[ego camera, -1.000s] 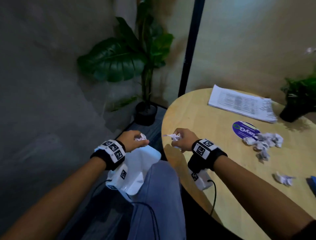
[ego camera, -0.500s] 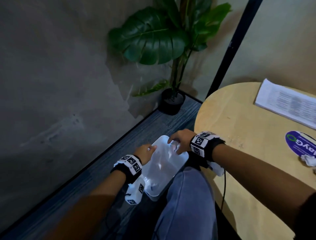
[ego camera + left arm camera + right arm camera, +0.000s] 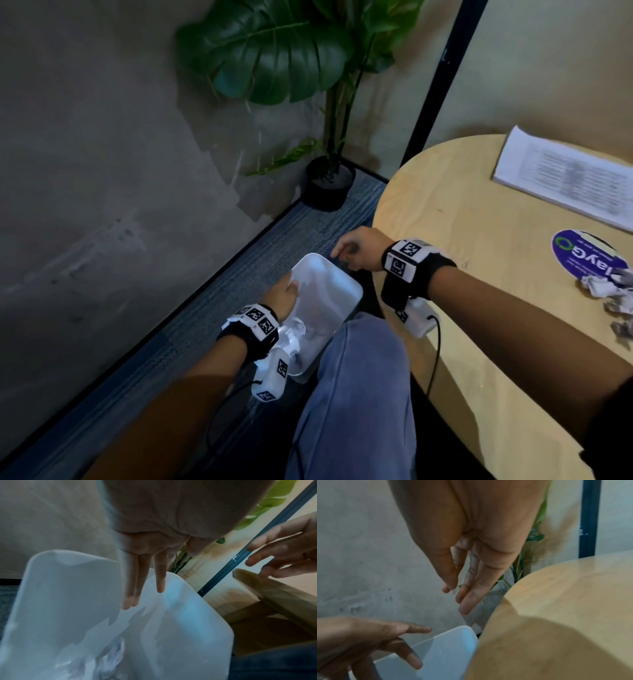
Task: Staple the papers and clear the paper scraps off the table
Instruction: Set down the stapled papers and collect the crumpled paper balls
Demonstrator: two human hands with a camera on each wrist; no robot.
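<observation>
Both hands empty over the white bin beside the table.

From the left: the left hand hangs over the white bin on the floor, fingers straight and holding nothing; crumpled paper scraps lie at the bin's bottom. The right hand hovers between the bin's far corner and the table edge, fingers loosely spread, also released. On the table, a stack of papers sits at the far side, and more scraps lie near a round sticker.
</observation>
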